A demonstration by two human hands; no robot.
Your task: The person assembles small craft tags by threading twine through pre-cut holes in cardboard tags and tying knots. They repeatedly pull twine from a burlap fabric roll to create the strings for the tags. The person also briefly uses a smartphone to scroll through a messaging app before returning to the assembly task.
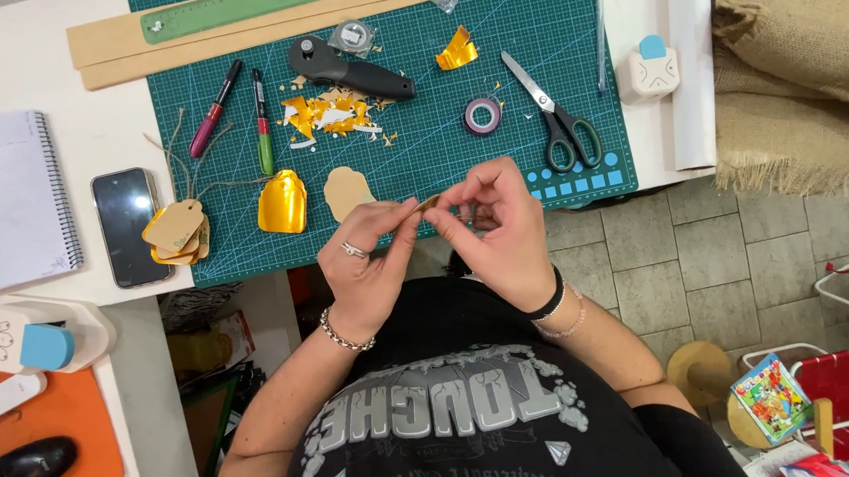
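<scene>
Both hands meet over the near edge of the cutting mat (502, 166) — left hand (367, 265) and right hand (500, 227) pinch one small gold tag (429, 203) between fingertips. Just beyond lie a kraft tag (346, 191) and a gold foil tag (283, 203); farther off, gold scraps (327, 113), rotary cutter (350, 71) and scissors (556, 116).

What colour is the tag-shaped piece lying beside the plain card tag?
Shiny gold tag-shaped piece, clearest in the head view.

Craft workshop — cutting mat (447, 145), scissors (556, 116)

Head view — steeply down, close.
</scene>
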